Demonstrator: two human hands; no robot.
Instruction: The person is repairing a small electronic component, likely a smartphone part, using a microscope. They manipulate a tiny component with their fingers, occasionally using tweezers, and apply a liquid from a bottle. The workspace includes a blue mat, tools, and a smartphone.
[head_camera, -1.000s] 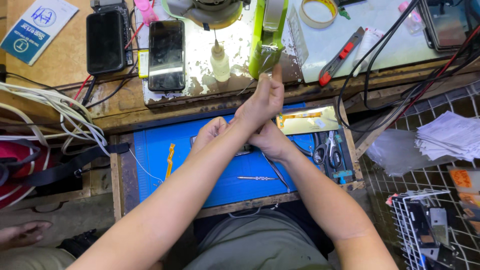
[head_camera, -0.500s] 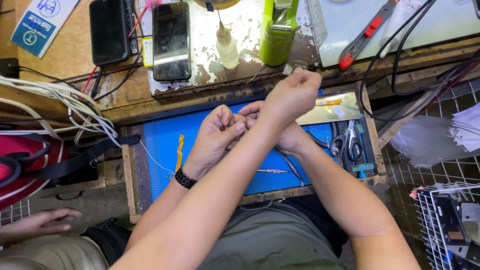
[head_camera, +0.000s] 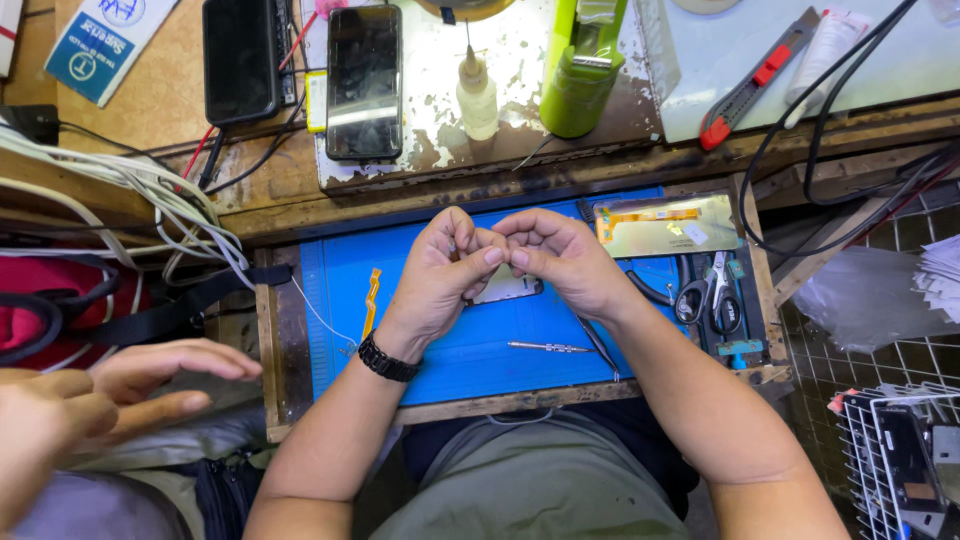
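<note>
Left hand (head_camera: 440, 275) and right hand (head_camera: 565, 258) meet fingertip to fingertip, pinching something too small to identify; phone part (head_camera: 505, 290) lies just beneath. Best kept low over the blue mat (head_camera: 440, 350).

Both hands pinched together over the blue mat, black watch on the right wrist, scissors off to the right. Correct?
Not quite. In the head view the black watch sits on the left wrist, not the right. The rest holds: left hand and right hand meet fingertip to fingertip over the blue mat, with the scissors off to the right.
</note>
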